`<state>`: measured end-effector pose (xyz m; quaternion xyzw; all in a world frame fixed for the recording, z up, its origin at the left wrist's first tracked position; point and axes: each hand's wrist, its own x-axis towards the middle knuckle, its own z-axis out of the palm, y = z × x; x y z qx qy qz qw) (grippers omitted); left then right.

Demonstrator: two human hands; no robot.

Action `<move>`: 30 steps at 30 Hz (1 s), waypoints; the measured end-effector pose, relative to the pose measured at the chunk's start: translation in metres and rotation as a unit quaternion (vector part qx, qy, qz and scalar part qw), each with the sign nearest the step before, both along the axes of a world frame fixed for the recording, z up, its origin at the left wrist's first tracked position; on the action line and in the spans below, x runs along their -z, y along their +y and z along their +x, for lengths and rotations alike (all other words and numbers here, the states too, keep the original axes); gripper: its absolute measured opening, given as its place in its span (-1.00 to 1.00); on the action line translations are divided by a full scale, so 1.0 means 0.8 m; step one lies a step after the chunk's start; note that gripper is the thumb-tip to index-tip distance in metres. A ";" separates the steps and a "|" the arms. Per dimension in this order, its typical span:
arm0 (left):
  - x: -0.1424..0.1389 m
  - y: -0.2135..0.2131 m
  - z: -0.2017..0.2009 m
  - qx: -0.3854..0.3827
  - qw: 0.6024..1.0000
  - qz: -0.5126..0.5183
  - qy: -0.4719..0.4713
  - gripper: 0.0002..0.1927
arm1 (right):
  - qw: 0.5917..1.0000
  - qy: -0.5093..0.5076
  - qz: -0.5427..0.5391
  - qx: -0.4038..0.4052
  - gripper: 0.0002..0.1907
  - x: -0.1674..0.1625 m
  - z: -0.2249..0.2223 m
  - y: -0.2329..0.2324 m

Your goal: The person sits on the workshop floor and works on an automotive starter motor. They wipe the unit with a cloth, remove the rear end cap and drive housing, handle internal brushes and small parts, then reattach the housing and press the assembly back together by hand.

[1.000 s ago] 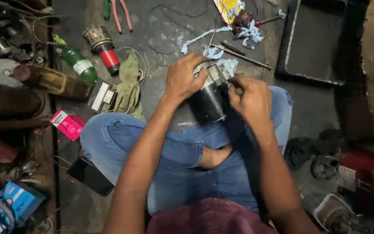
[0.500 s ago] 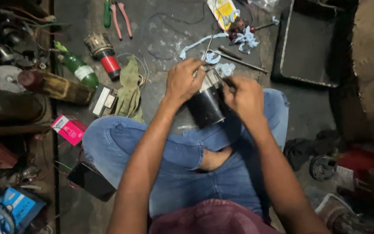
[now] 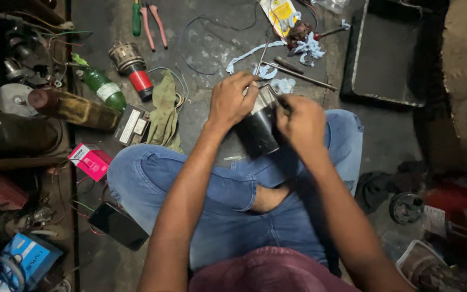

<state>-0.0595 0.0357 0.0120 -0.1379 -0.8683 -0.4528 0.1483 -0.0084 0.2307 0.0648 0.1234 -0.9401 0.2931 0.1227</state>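
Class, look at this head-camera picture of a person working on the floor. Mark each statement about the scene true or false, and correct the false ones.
1. Both hands are on the dark cylinder. True: the left hand and right hand grip it.
2. The green bottle stands upright. False: it lies on its side.
3. The pliers are in the right hand. False: they lie on the floor.
4. A dark phone lies near the person's left knee. True.
5. The pink box sits inside the black tray. False: it lies far from the tray.

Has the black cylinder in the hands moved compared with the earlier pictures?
No. The black cylinder sits over the same knee, equally far from the green cloth; only the camera shifted.
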 end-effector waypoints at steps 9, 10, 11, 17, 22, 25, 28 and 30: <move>0.014 -0.002 -0.006 0.020 0.999 0.038 -0.031 -0.71 | 0.998 -0.039 0.047 0.020 -0.83 0.000 -0.015 0.009; 0.017 -0.003 -0.009 0.030 0.998 0.056 -0.031 -0.71 | 0.999 -0.023 0.021 0.012 -0.83 0.001 -0.018 0.007; 0.020 -0.004 -0.011 0.038 0.996 0.074 -0.031 -0.70 | 0.999 -0.036 0.031 0.014 -0.82 0.000 -0.019 0.008; 0.032 -0.008 -0.019 0.049 0.992 0.104 -0.052 -0.68 | 0.995 -0.073 0.056 0.046 -0.82 -0.006 -0.025 0.003; 0.032 -0.006 -0.021 0.041 0.994 0.096 -0.038 -0.68 | 0.997 -0.063 0.036 0.035 -0.78 -0.005 -0.022 0.002; 0.032 -0.006 -0.020 0.034 0.995 0.084 -0.049 -0.68 | 0.984 -0.114 0.125 0.053 -0.79 -0.003 -0.020 0.005; 0.033 -0.003 -0.021 0.049 0.993 0.099 -0.039 -0.68 | 1.000 -0.010 0.027 0.004 -0.79 -0.003 -0.020 0.007; 0.033 -0.004 -0.021 0.054 0.992 0.107 -0.038 -0.67 | 0.999 -0.028 0.029 0.006 -0.77 -0.004 -0.019 0.009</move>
